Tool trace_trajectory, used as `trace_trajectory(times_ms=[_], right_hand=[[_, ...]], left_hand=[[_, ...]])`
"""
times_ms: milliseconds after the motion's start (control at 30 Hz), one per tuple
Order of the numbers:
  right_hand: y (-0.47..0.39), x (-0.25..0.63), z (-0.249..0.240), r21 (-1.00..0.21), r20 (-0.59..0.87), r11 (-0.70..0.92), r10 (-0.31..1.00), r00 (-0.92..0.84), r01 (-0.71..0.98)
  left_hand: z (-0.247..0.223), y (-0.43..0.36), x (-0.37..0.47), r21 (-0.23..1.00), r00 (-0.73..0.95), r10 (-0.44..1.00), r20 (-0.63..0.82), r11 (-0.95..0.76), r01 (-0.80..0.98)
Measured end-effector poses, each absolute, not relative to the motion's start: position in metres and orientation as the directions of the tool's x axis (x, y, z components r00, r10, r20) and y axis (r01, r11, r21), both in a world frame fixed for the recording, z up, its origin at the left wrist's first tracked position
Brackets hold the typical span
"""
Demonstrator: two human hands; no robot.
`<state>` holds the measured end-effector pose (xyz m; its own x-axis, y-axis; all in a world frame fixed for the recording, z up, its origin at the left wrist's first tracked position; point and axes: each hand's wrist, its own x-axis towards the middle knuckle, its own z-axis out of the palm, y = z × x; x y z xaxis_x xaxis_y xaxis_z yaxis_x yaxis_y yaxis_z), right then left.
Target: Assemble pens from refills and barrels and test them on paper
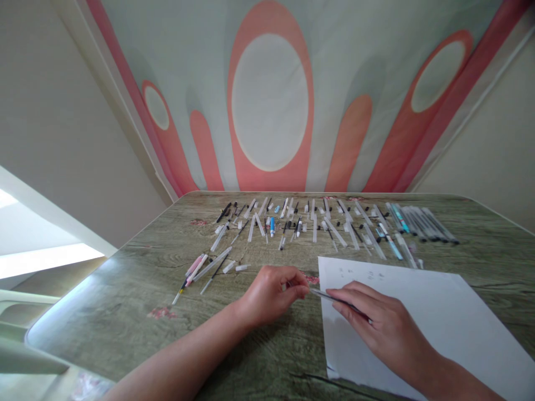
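Observation:
A slim pen with a clear barrel and a dark section lies across the fingers of my right hand, over the left part of a white sheet of paper. My left hand pinches with thumb and forefinger at the far end of this pen; whether a small part such as a cap is between these fingertips is hidden. Small faint marks stand near the paper's top edge. Left of my left hand lie clear pen barrels, a refill and pink-and-white pen parts.
Rows of loose barrels, refills and caps spread across the back of the wood-patterned table. Several clear pens with dark ends lie side by side at the back right. A patterned wall covering rises behind the table.

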<state>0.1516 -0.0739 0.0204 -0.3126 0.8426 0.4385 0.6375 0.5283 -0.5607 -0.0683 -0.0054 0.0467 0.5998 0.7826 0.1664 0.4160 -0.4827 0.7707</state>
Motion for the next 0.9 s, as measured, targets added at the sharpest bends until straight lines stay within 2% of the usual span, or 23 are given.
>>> trace_trajectory(times_ms=[200, 300, 367, 433, 500, 667, 900], right_hand=[[-0.074, 0.152, 0.02, -0.614, 0.367, 0.472, 0.88, -0.301, 0.633], [-0.074, 0.153, 0.02, -0.615, 0.375, 0.469, 0.881, -0.288, 0.634], [-0.074, 0.153, 0.019, -0.614, 0.379, 0.474, 0.878, -0.292, 0.631], [-0.074, 0.153, 0.019, -0.611, 0.383, 0.484, 0.873, -0.302, 0.626], [-0.073, 0.152, 0.019, -0.607, 0.391, 0.495, 0.867, -0.309, 0.622], [-0.073, 0.151, 0.02, -0.607, 0.393, 0.496, 0.867, -0.308, 0.621], [-0.073, 0.152, 0.018, -0.618, 0.383, 0.49, 0.871, -0.308, 0.615]], left_hand=[[0.049, -0.002, -0.07, 0.818, 0.593, 0.795, 0.131, -0.425, 0.389], [0.046, 0.003, -0.07, 0.928, 0.597, 0.802, -0.008, -0.217, 0.304], [0.041, 0.006, -0.071, 0.977, 0.651, 0.75, -0.12, -0.025, 0.21], [0.037, 0.009, -0.07, 0.983, 0.703, 0.687, -0.183, 0.126, 0.133], [0.033, 0.01, -0.07, 0.975, 0.727, 0.656, -0.204, 0.207, 0.086], [0.029, 0.008, -0.069, 0.956, 0.74, 0.632, -0.232, 0.289, 0.053], [0.025, 0.007, -0.065, 0.955, 0.724, 0.645, -0.245, 0.291, 0.064]])
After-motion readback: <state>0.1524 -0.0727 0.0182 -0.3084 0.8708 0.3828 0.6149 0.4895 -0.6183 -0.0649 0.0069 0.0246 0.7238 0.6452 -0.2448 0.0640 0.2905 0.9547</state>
